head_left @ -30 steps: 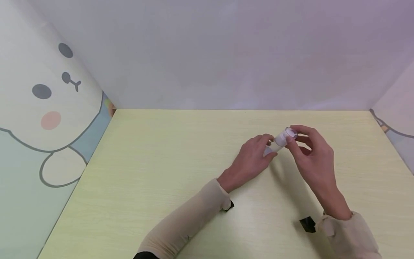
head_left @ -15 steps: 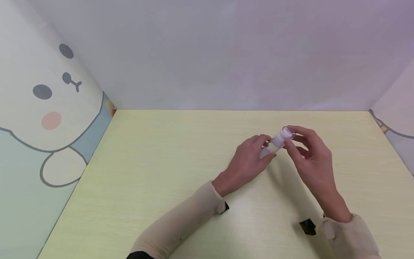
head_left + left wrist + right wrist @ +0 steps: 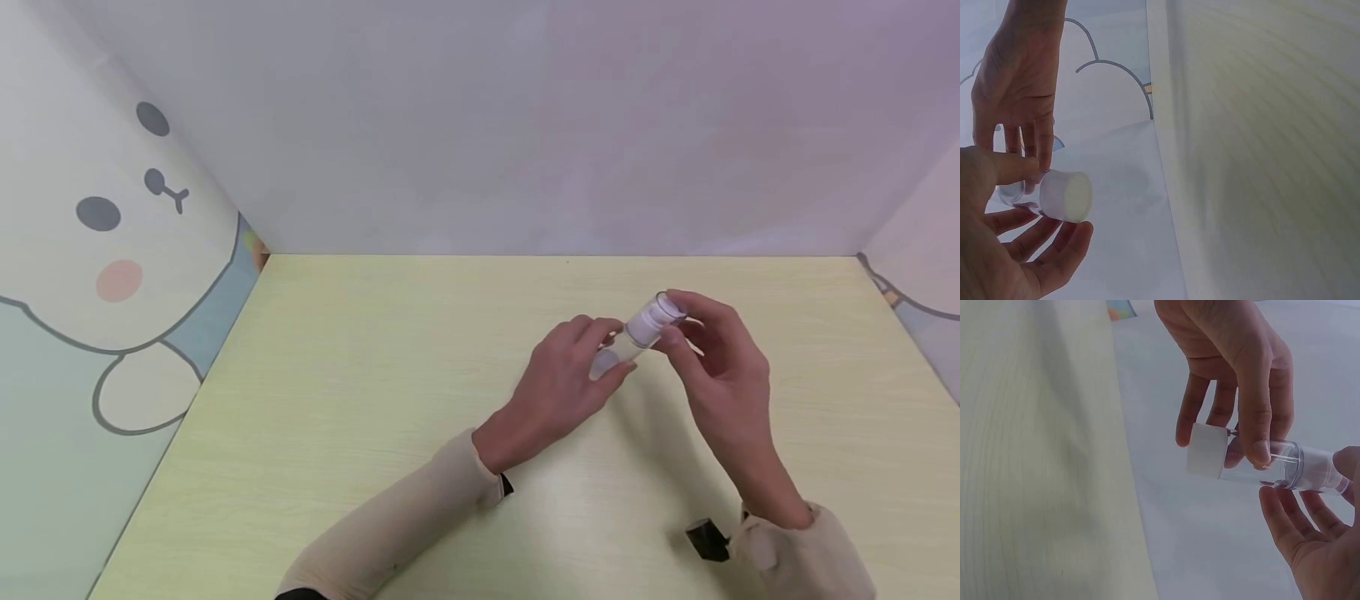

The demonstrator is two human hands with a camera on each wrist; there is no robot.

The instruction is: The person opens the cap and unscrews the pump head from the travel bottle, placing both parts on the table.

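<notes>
The bottle (image 3: 642,327) is held tilted above the counter (image 3: 337,375), left grip (image 3: 558,375) pinching it near the white base (image 3: 1205,451), right grip (image 3: 727,367) pinching its clear end (image 3: 1316,469). Handling that end seems in hand; any twist or pull would call for a steady left grip.

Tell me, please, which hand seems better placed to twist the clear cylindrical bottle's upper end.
Probably the right hand: it pinches that end, while the left hand grips the bottle lower down.
</notes>
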